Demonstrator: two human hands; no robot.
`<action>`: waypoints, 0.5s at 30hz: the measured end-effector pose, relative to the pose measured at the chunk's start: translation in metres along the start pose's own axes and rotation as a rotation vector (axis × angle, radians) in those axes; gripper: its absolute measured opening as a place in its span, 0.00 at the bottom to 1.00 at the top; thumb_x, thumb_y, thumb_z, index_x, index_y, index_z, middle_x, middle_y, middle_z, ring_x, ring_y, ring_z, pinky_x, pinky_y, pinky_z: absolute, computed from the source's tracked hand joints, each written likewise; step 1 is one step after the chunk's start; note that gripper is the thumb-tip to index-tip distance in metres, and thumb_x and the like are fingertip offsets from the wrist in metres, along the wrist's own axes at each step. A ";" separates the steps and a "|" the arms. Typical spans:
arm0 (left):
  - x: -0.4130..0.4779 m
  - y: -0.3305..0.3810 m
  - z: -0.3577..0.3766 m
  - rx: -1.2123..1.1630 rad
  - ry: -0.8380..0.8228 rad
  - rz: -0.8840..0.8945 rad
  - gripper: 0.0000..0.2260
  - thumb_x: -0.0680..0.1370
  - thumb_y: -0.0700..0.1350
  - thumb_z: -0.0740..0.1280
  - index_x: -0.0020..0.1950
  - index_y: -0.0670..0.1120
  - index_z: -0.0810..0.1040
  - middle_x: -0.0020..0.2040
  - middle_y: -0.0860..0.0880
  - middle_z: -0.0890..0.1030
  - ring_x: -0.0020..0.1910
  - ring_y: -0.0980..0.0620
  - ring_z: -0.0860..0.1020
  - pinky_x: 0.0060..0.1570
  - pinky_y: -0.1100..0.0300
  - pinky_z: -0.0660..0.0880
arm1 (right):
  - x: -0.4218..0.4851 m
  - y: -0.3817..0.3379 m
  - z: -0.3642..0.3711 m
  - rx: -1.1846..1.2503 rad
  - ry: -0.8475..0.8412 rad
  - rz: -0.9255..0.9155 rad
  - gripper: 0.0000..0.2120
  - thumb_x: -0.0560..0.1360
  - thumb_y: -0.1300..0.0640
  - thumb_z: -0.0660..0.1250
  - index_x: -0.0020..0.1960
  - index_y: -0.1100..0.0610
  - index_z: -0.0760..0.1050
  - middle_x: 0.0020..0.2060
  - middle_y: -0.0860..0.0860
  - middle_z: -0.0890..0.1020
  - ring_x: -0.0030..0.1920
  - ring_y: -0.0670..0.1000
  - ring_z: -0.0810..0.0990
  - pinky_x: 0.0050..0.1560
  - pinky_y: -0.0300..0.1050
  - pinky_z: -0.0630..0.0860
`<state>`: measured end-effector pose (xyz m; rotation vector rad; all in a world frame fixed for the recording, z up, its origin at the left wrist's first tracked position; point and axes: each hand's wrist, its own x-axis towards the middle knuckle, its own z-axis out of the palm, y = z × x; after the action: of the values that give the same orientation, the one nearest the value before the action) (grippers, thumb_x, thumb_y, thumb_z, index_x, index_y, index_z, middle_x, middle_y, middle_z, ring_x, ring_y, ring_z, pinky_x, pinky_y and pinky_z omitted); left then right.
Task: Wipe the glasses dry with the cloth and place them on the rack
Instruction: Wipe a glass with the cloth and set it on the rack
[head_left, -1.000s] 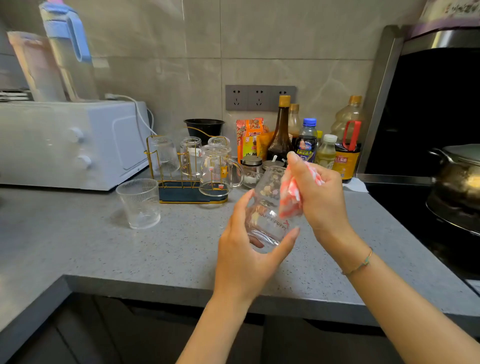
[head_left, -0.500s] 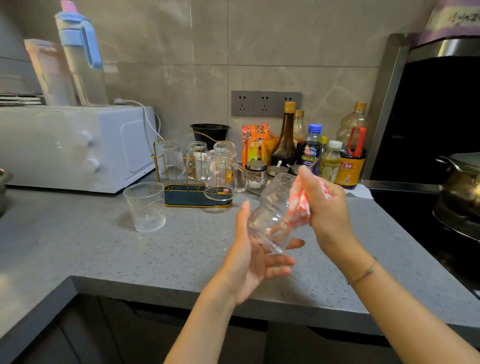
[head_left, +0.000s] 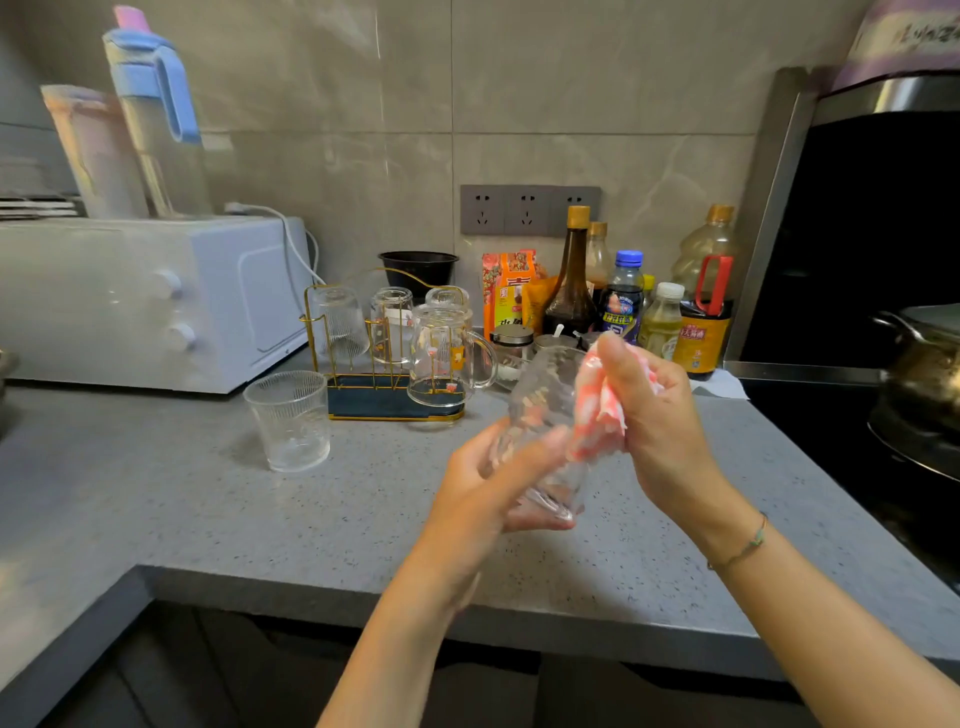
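Two hands share the job: we cradle the tilted printed glass (head_left: 545, 410) above the countertop (head_left: 208, 519) in our left hand (head_left: 478, 488), fingers curled round it, so our right hand (head_left: 660, 415), pinching the pink-and-white cloth (head_left: 597, 415), can rub its wall, the gold rack (head_left: 374, 402) standing behind.

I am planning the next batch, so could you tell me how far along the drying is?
Done: glasses sit inverted on the rack. In hand: the left hand holds a printed glass while the right hand presses the cloth against it. Left: one ribbed glass waits on the counter.
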<state>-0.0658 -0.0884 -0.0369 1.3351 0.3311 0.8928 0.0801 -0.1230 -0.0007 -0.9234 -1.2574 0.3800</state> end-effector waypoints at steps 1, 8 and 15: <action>0.001 0.001 -0.001 -0.137 -0.048 -0.083 0.35 0.58 0.60 0.79 0.60 0.43 0.79 0.53 0.38 0.83 0.39 0.43 0.83 0.35 0.58 0.82 | 0.000 -0.001 0.001 0.018 -0.010 -0.011 0.20 0.69 0.37 0.64 0.29 0.52 0.76 0.22 0.46 0.76 0.24 0.44 0.74 0.29 0.32 0.70; 0.003 0.000 -0.013 -0.989 -0.472 -0.433 0.32 0.71 0.50 0.76 0.69 0.39 0.68 0.51 0.33 0.78 0.38 0.39 0.81 0.36 0.52 0.82 | 0.003 0.012 0.006 0.095 0.145 -0.002 0.23 0.67 0.32 0.61 0.30 0.51 0.75 0.23 0.46 0.76 0.25 0.45 0.74 0.28 0.36 0.68; 0.006 -0.018 -0.037 -0.421 0.135 -0.291 0.27 0.71 0.55 0.68 0.65 0.41 0.75 0.51 0.36 0.83 0.36 0.46 0.82 0.32 0.58 0.82 | 0.008 0.040 -0.016 -0.122 0.077 0.064 0.22 0.75 0.44 0.61 0.40 0.64 0.75 0.31 0.71 0.77 0.39 0.57 0.86 0.26 0.38 0.69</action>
<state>-0.0800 -0.0581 -0.0614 0.8166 0.4043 0.7565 0.1063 -0.0997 -0.0269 -1.0741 -1.1927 0.3179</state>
